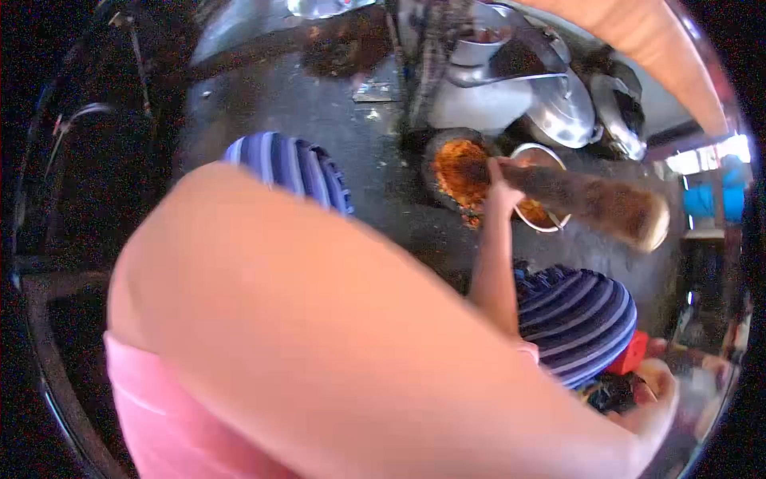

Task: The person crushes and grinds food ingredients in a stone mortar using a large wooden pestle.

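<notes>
My right hand [504,191] is wrapped round a thick wooden pestle [590,199], whose pale butt end points right. The pestle's dark end reaches into a stone mortar [433,152] holding orange-red mash [459,172]. Right behind the pestle stands a white-rimmed bowl [527,148] with orange-brown contents and a utensil in it. My left arm crosses close in front of the camera, and my left hand [658,395] is at the lower right edge, with its fingers smeared by motion. Both my knees, in striped blue trousers, show on either side.
Metal pots and lids [562,112] are gathered beyond the mortar, beside a large dark-handled pan. Another bare limb [630,36] reaches in at the top right. A red object [630,353] lies near my right knee. A blue container [714,199] is at the far right.
</notes>
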`<state>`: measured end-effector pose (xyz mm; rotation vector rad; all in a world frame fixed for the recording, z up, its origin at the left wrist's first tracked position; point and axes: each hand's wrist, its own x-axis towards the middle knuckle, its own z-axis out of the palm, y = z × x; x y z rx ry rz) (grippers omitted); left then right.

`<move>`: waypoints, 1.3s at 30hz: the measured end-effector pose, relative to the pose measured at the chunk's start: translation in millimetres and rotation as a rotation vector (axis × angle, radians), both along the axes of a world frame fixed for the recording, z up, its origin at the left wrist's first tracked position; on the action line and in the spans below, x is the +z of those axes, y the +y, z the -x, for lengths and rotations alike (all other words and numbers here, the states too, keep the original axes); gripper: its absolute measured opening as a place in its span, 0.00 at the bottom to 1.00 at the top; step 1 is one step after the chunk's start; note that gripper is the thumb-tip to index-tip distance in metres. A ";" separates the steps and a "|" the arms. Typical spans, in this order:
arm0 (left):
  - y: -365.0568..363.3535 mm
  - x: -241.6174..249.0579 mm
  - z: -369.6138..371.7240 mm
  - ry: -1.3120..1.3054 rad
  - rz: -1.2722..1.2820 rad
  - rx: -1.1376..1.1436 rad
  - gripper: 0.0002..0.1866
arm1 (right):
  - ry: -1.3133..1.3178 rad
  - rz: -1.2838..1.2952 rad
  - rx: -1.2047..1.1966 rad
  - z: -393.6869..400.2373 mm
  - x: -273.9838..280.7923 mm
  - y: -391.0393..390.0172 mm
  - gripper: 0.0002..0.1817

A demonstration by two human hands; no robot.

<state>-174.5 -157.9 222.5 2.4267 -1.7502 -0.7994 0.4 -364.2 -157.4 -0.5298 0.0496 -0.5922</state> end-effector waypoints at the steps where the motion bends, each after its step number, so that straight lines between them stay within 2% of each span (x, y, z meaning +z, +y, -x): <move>1: -3.5 3.8 -0.2 0.015 0.010 -0.009 0.12 | 0.279 0.697 -0.139 16.3 9.8 3.9 0.19; 2: -7.0 6.4 1.4 0.035 0.020 -0.018 0.12 | 0.340 0.597 -0.080 21.3 21.8 8.3 0.18; 7: -1.1 24.5 4.0 0.089 0.048 -0.003 0.12 | 0.265 0.745 -0.093 27.0 137.9 10.0 0.14; 8: 5.9 33.3 1.9 0.107 0.053 0.028 0.12 | 0.211 0.729 -0.020 33.1 162.9 9.7 0.14; 11: 38.3 50.4 -9.4 0.148 0.006 0.296 0.12 | 0.237 0.734 -0.084 26.2 157.7 10.9 0.12; 12: 45.3 52.7 -20.0 0.175 -0.021 0.397 0.12 | 0.208 0.669 -0.127 18.5 133.7 14.7 0.14; 13: 45.7 34.8 -34.5 0.021 0.361 0.280 0.17 | 0.282 0.665 -0.270 11.8 107.4 22.4 0.15; 14: 70.1 -6.0 -56.1 0.075 0.622 0.420 0.23 | 0.331 0.784 -0.171 10.2 52.3 12.0 0.17; 15: 73.2 -22.5 -80.3 0.066 0.542 0.537 0.25 | 0.380 0.903 -0.072 9.9 15.3 2.4 0.19; 17: 77.2 -59.6 -124.3 0.042 0.281 0.779 0.24 | 0.425 0.746 -0.103 21.5 28.9 7.9 0.22; 18: 91.1 -108.3 -153.3 0.020 0.453 0.727 0.24 | 0.395 0.761 -0.042 23.3 44.1 4.3 0.27; 19: 95.2 -133.2 -171.4 0.247 0.421 0.832 0.22 | 0.358 0.590 -0.172 25.3 69.7 5.8 0.24; 20: 98.7 -153.1 -180.2 0.236 0.368 0.904 0.21 | 0.303 0.649 -0.188 30.3 114.3 6.6 0.17; 21: 102.8 -169.1 -182.1 0.186 0.242 0.922 0.21 | 0.265 0.866 -0.239 24.8 126.5 -15.0 0.11; 22: 110.6 -180.9 -188.4 0.109 0.008 0.835 0.21 | 0.217 0.804 -0.162 32.1 160.2 -15.3 0.10; 25: 118.7 -183.7 -183.0 0.193 0.052 0.926 0.21 | 0.224 0.725 -0.145 31.9 180.2 -21.4 0.10; 26: 118.6 -184.0 -184.9 0.173 0.004 0.913 0.20 | 0.306 0.750 -0.164 26.5 163.2 -22.7 0.10; 28: 97.0 -149.7 -172.8 0.190 -0.044 0.908 0.20 | 0.406 0.801 -0.252 9.0 81.2 -19.4 0.12; 29: 88.2 -140.7 -163.3 0.207 -0.100 0.907 0.19 | 0.551 0.929 -0.117 21.4 68.5 -3.9 0.15; 30: 96.5 -162.1 -157.8 -0.061 0.280 0.493 0.18 | 0.447 0.610 -0.021 26.9 49.5 -1.8 0.17; 31: 77.9 -118.0 -127.6 0.088 0.378 0.564 0.18 | 0.464 0.644 0.004 24.5 34.0 -9.6 0.20; 32: 64.5 -67.2 -98.7 0.297 0.269 0.655 0.19 | 0.496 0.610 -0.065 30.6 58.9 1.6 0.19; 33: 65.6 -55.7 -75.2 0.172 0.605 0.352 0.19 | 0.538 0.575 -0.138 38.1 89.8 13.0 0.19; 34: 53.8 -11.6 -52.2 0.169 0.288 0.207 0.20 | 0.454 0.572 -0.197 26.9 92.8 6.0 0.18; 35: 50.2 20.2 -49.1 0.108 0.257 -0.137 0.18 | 0.367 0.823 -0.262 16.3 101.0 -14.2 0.17; 36: 56.1 18.7 -35.0 -0.006 0.466 -0.148 0.15 | 0.310 0.801 -0.147 18.6 136.2 -17.3 0.14; 37: 61.2 18.2 -13.5 -0.121 0.671 -0.157 0.12 | 0.226 0.775 -0.191 20.2 168.9 -12.7 0.11; 38: 57.5 24.3 9.7 -0.123 0.672 -0.153 0.12 | 0.247 0.812 -0.155 27.5 192.3 -12.5 0.09; 39: 52.5 33.2 35.3 -0.096 0.509 0.114 0.12 | 0.233 0.771 -0.097 26.1 195.2 -16.9 0.10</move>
